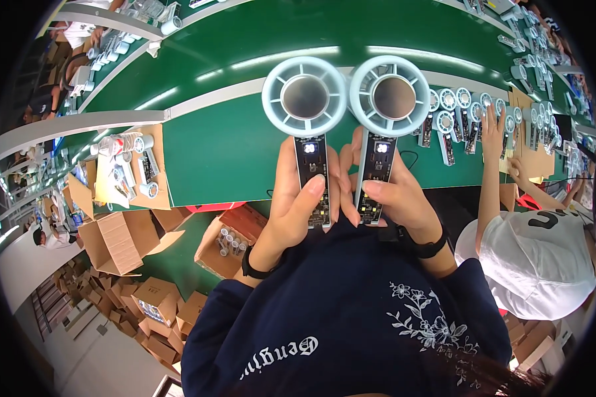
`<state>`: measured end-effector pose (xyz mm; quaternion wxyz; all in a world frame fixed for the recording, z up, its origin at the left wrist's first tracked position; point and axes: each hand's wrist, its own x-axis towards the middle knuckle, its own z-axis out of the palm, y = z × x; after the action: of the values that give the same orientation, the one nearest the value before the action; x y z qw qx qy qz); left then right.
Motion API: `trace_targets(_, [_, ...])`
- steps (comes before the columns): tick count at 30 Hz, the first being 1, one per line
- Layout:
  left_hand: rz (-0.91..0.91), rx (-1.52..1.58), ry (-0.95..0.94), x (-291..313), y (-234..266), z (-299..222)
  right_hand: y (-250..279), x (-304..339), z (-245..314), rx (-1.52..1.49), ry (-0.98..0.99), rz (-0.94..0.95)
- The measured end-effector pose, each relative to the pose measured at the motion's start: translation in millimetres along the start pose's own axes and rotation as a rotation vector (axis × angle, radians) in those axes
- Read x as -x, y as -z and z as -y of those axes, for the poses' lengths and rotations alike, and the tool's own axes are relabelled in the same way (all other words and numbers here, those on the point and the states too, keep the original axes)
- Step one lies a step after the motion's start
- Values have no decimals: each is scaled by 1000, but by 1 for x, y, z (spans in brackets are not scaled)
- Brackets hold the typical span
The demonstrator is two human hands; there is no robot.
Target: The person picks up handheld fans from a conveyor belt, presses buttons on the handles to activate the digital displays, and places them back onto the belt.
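Note:
Two handheld fans are held upright side by side over the green table. My left hand is wrapped around the handle of the left handheld fan, its thumb pressed on the open-fronted circuit board. My right hand grips the right handheld fan the same way, thumb low on the board. Both fans have a pale blue ring head with a round metallic centre, and a small lit display on each board. Their ring heads are close together at the top. A dark band is around each wrist.
Several similar fans stand and lie on the green table to the right, where a co-worker's hand reaches among them. An open cardboard tray with fan parts is at left. Open boxes stand below the table's edge.

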<state>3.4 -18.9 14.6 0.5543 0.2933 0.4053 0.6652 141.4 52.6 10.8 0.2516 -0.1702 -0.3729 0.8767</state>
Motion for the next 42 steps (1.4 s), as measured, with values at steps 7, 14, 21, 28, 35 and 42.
trace_targets(7, [108, 119, 15, 5, 8, -1, -3, -2, 0, -4, -48, -66])
trace_targets(14, [-9, 28, 24, 5, 1, 3, -3, -1, 0, -18, -88, -31])
trace_targets(21, [89, 92, 3, 4, 7, 0, -4, -3, 1, -16, -75, -11])
trace_targets(28, [104, 127, -1, 4, 12, 2, -5, -4, 4, -19, -97, 16])
trace_targets(35, [111, 130, -18, 4, 12, 6, -1, -3, 1, -19, -94, 20])
trace_targets(42, [98, 103, -9, 5, 10, 5, 0, -1, 1, 18, -91, 9])
